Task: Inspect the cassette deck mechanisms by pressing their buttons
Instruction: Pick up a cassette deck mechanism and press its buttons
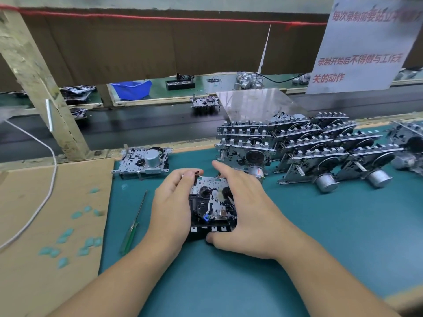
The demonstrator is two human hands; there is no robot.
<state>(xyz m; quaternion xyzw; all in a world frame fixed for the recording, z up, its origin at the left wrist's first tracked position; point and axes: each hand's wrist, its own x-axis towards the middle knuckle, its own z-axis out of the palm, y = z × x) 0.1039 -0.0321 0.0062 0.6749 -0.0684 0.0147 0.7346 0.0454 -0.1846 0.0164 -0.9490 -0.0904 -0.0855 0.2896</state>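
Cassette deck mechanism (212, 205): lay on the green counter (320, 236), clamped between both hands, button row toward the person for thumb access. Left hand (170, 209) gripped its left edge; right hand (246, 216) gripped its right, thumb at the buttons (211, 229). Stacked mechanisms (309, 147) waited far right; screwdriver (132, 227) lay left.

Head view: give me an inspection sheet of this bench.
Surface: green mat, cardboard sheet at its left.
Job's things: held cassette deck; single deck behind; stacked decks at right.
Clutter: green screwdriver; teal scraps on the cardboard.
Grips: left hand and right hand grip the held deck's sides; right thumb at the button row.
Cables: white cable over the cardboard.
Surroundings: conveyor belt, blue bin, paper notice.
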